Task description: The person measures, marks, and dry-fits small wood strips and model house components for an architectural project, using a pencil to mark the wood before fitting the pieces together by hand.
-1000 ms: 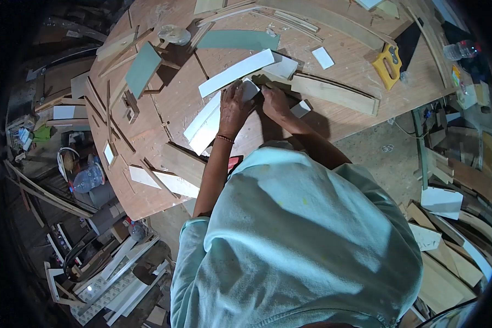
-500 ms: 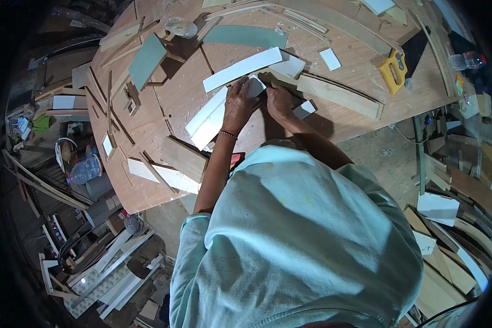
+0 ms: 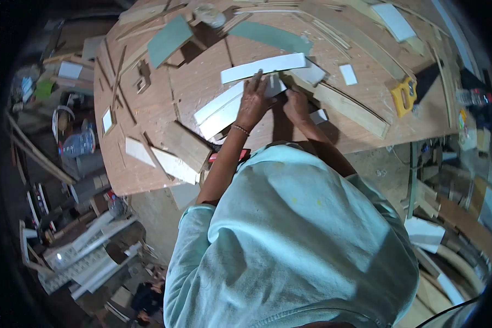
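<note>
My left hand [image 3: 254, 105] lies over the end of a white-faced curved wooden piece [image 3: 220, 109], its fingers stretched out across the surface. Close beside it, my right hand [image 3: 297, 106] has its fingers curled together at the end of this work; what they grip is hidden. A second white curved strip [image 3: 263, 68] lies just beyond my left fingertips. To the right of my right hand is a pale wooden curved piece [image 3: 351, 108], and a small white block [image 3: 318, 116] sits near my right wrist.
A yellow-handled handsaw [image 3: 404, 97] lies at the table's right. Green curved panels [image 3: 169, 41], a small white rectangle [image 3: 347, 74] and wood strips are spread over the wooden table [image 3: 158, 109]. A red-and-black tool [image 3: 229, 156] is partly hidden by my left forearm. Offcuts and bottles crowd the floor.
The view has shifted, so the table contents appear farther right. My left fingers have straightened over the white piece. My right hand stays by its end.
</note>
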`<state>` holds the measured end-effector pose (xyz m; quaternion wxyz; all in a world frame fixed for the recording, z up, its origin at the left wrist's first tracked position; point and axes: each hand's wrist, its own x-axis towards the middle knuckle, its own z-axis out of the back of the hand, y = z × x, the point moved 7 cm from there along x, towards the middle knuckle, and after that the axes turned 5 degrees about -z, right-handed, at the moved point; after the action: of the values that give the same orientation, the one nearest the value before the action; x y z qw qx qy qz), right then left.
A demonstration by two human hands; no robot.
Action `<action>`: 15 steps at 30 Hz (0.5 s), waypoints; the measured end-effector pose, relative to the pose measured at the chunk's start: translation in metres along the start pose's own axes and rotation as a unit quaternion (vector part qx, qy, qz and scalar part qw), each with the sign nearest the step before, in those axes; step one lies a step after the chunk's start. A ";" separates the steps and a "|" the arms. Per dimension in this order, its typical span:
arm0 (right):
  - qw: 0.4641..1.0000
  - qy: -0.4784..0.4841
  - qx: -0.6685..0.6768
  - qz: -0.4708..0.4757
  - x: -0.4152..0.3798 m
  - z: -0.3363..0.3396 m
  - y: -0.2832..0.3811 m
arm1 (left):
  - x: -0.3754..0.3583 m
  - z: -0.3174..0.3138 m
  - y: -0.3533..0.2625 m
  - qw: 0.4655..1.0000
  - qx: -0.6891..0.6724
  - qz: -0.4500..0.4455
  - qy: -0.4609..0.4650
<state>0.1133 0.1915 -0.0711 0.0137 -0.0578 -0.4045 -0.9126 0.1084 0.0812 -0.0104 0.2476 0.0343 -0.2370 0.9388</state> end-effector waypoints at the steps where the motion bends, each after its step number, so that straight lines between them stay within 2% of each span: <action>1: 0.999 -0.025 0.025 0.029 0.002 0.006 0.001 | -0.002 0.008 -0.003 1.000 -0.002 0.013 -0.007; 3: 0.997 -0.005 0.009 -0.075 0.002 0.010 -0.010 | -0.011 0.018 0.002 0.999 0.011 0.025 -0.046; 5: 0.991 -0.026 0.098 -0.087 0.004 0.012 -0.025 | -0.027 0.022 0.018 0.997 0.017 0.062 -0.050; 6: 0.987 -0.053 0.129 -0.075 0.006 0.028 -0.011 | -0.035 0.026 0.025 0.995 0.021 0.089 -0.045; 7: 0.990 -0.055 0.097 -0.086 0.010 0.027 -0.019 | -0.045 0.031 0.029 0.994 0.021 0.097 -0.052; 9: 0.981 -0.089 0.135 -0.107 0.013 0.034 -0.014 | -0.067 0.039 0.038 0.988 0.038 0.147 -0.042; 10: 0.982 -0.082 0.134 -0.101 0.014 0.036 -0.006 | -0.078 0.040 0.044 0.985 0.039 0.168 -0.031; 12: 0.991 -0.120 0.057 -0.005 0.016 0.052 0.023 | -0.094 0.048 0.049 0.979 0.042 0.196 -0.029; 13: 0.992 -0.114 0.056 0.001 0.019 0.056 0.032 | -0.102 0.051 0.054 0.975 0.046 0.217 -0.022; 15: 0.994 -0.019 -0.007 0.109 0.022 0.048 0.063 | -0.116 0.056 0.065 0.972 0.046 0.228 -0.025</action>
<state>0.1002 0.1850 0.0096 0.1048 -0.1189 -0.3894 -0.9073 0.1763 -0.0462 -0.0099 0.0189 0.0137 -0.2009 0.9793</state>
